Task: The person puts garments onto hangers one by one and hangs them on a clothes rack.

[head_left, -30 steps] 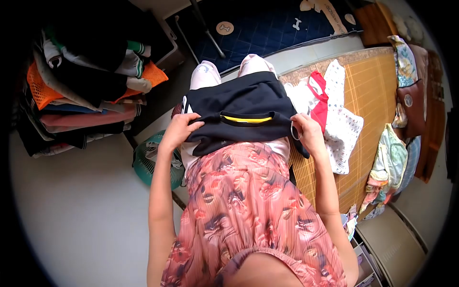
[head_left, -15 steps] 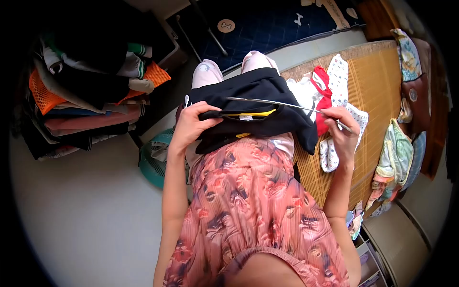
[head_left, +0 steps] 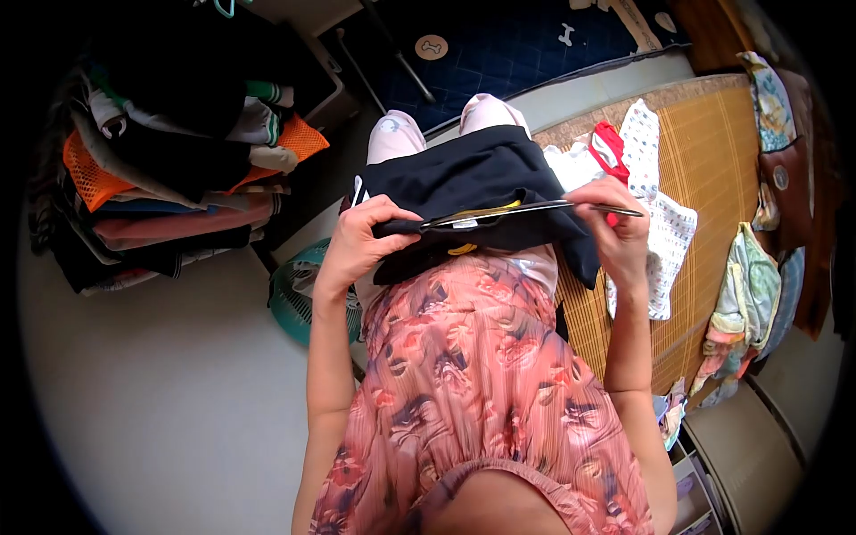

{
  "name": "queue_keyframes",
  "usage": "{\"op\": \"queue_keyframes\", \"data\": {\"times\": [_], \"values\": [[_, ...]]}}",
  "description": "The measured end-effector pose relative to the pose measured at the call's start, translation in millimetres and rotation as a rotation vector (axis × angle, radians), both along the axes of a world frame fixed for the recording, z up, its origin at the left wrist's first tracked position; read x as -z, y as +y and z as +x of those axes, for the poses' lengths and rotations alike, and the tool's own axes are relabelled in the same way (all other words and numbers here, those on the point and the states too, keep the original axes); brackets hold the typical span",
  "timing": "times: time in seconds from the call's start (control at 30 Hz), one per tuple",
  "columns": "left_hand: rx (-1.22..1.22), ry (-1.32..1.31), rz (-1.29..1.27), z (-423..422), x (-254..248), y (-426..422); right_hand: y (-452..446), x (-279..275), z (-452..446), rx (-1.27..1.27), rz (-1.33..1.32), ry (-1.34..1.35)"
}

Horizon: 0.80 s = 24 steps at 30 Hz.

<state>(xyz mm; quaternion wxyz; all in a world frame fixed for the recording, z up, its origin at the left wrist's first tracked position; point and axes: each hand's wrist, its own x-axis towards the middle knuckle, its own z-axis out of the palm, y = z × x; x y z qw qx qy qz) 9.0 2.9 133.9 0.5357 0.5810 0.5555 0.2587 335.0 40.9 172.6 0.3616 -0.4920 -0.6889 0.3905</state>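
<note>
A black garment (head_left: 473, 169) with a yellow strip at its neckline lies across my lap. My left hand (head_left: 379, 236) pinches the garment's edge at the left end of the neckline. In my right hand (head_left: 613, 218) is a thin, shiny hanger (head_left: 544, 206), held near its right end. The hanger stretches over the neckline, and its left tip meets the cloth beside my left fingers. A white label shows inside the collar. Whether the hanger's tip is inside the collar is too small to tell.
Stacked clothes (head_left: 178, 201) with an orange mesh (head_left: 89, 174) are at the left. A green basket (head_left: 290, 303) stands beside my left forearm. White patterned clothes (head_left: 669, 250) and a red piece (head_left: 609, 150) lie on the bamboo mat (head_left: 713, 160). More clothes (head_left: 744, 276) lie at the right.
My right hand let go of the garment and came up with the hanger. Since then the hanger has moved down and left to the neckline. My left hand shifted its hold towards the collar.
</note>
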Motion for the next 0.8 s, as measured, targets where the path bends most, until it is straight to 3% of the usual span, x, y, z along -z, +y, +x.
{"op": "queue_keyframes", "data": {"times": [0.2, 0.27, 0.33, 0.4, 0.47, 0.53, 0.67, 0.73, 0.77, 0.8], "values": [[0.060, 0.064, 0.221, 29, -22, 6, -16, 9, -72, -0.194, -0.076, 0.041], [0.037, 0.140, 0.392, 45, -22, 5, -19, 17, -90, -0.233, 0.116, 0.029], [0.003, 0.170, 0.465, 53, -20, -1, -20, 12, -101, -0.145, 0.031, 0.081], [-0.046, 0.165, 0.474, 57, -24, -6, -17, 16, -95, -0.212, -0.042, 0.013], [-0.041, 0.152, 0.436, 49, -21, -9, -16, 21, -89, -0.313, -0.149, -0.069], [-0.040, 0.189, 0.389, 37, -29, -10, -13, 20, -89, -0.250, -0.177, 0.019], [0.003, 0.461, 0.359, -19, -30, -13, 1, 13, -71, -0.193, -0.263, 0.142], [-0.074, 0.415, 0.193, -42, -42, -22, 10, 7, -63, -0.171, -0.259, 0.272], [-0.144, 0.219, -0.023, -54, -46, -29, 14, 8, -55, -0.194, -0.250, 0.337], [-0.114, 0.112, -0.074, -63, -53, -33, 19, 6, -51, -0.210, -0.283, 0.322]]}}
